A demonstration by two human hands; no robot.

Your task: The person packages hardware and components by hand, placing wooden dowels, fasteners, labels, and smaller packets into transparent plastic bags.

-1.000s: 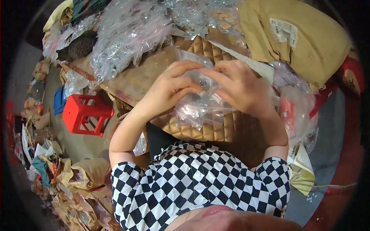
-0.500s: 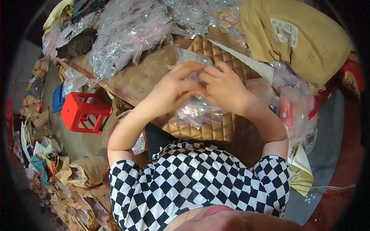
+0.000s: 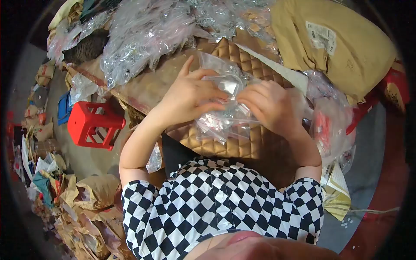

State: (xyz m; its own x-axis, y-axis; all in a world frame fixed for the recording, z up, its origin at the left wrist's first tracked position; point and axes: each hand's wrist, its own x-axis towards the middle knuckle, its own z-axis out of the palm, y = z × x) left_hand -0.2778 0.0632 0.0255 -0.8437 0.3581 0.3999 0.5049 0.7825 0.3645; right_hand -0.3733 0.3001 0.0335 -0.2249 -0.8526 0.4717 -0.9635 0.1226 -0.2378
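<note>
My left hand (image 3: 193, 93) has its fingers spread, with the index finger raised. Its thumb and fingertips are at the edge of a clear plastic zip bag (image 3: 232, 84). From the other side, the fingers of my right hand (image 3: 273, 104) curl in and close on the bag, and the back of that hand is slightly blurred. Below both hands lie more small clear bags (image 3: 216, 130), stacked on a brown quilted pad (image 3: 247, 145). Small contents inside the bags cannot be made out.
A large heap of clear plastic bags (image 3: 143, 39) covers the far side of the table (image 3: 160, 93). A big tan sack (image 3: 346, 47) stands at the far right. To the left are a red stool (image 3: 84, 125) and a tabby cat (image 3: 89, 48). Brown paper bags (image 3: 97, 193) lie lower left.
My hands have drawn apart from being together over the bag. The left fingers have spread and the index has risen; the right hand has shifted right and slightly toward me, uncovering the bag.
</note>
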